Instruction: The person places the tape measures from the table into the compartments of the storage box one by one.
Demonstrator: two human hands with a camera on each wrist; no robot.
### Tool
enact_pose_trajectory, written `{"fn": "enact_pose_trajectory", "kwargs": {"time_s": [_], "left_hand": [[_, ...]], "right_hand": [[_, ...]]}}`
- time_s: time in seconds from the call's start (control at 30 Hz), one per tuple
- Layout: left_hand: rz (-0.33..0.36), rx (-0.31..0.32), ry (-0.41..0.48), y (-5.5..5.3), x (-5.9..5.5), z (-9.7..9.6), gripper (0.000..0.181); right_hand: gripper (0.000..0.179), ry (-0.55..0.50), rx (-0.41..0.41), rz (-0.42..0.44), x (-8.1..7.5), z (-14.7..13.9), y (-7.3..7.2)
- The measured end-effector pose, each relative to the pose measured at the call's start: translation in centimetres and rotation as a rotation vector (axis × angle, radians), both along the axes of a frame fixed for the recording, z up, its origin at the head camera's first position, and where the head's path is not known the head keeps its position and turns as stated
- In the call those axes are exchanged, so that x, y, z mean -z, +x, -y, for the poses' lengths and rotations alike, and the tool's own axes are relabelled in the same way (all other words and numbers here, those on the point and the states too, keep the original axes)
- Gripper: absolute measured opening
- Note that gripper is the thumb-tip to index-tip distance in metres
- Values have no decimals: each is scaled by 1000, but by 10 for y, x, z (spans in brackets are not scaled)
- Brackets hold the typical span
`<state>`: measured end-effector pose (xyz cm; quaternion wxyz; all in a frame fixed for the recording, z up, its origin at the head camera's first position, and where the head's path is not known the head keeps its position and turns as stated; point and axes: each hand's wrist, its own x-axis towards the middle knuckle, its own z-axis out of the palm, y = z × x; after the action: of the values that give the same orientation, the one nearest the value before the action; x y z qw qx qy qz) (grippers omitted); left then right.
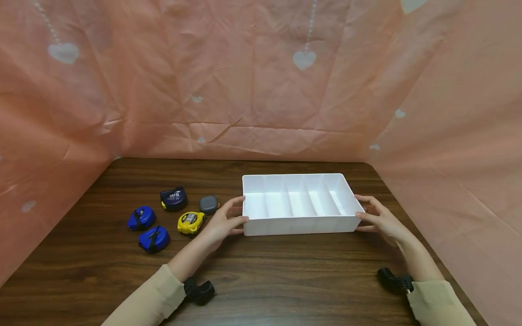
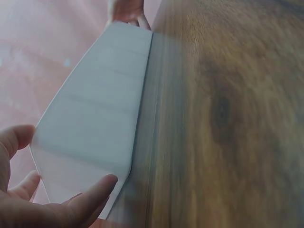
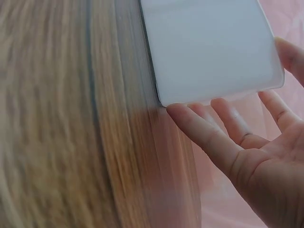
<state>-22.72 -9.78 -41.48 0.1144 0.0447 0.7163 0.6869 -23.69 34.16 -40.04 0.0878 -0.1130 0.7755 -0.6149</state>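
A white plastic box (image 1: 299,226), its inside divided into several bare compartments, sits on the wooden table between two hands. At its left end is the left hand (image 1: 220,224), fingers spread and fingertips against the end wall. The right hand (image 1: 383,222) touches the opposite end in the same way. In the left wrist view, the thumb and fingers (image 2: 97,194) stand apart at the end of the box (image 2: 95,104). The right wrist view has mostly straight fingers (image 3: 204,128) with their tips at the box's (image 3: 213,52) end edge.
Left of the box lie a yellow tape measure (image 1: 190,222), a dark navy one (image 1: 174,199), two blue ones (image 1: 141,218) with black straps, and a small grey rounded case (image 1: 209,205). Pink cloth (image 1: 253,90) with pale hearts hangs behind and beside the table (image 1: 285,280).
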Motion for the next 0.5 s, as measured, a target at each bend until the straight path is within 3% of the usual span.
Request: {"fn": "enact_pose_trajectory", "kwargs": {"time_s": [0.5], "left_hand": [[22, 3, -10, 3, -3, 26, 57]], "right_hand": [[54, 6, -13, 8, 0, 22, 3]]}}
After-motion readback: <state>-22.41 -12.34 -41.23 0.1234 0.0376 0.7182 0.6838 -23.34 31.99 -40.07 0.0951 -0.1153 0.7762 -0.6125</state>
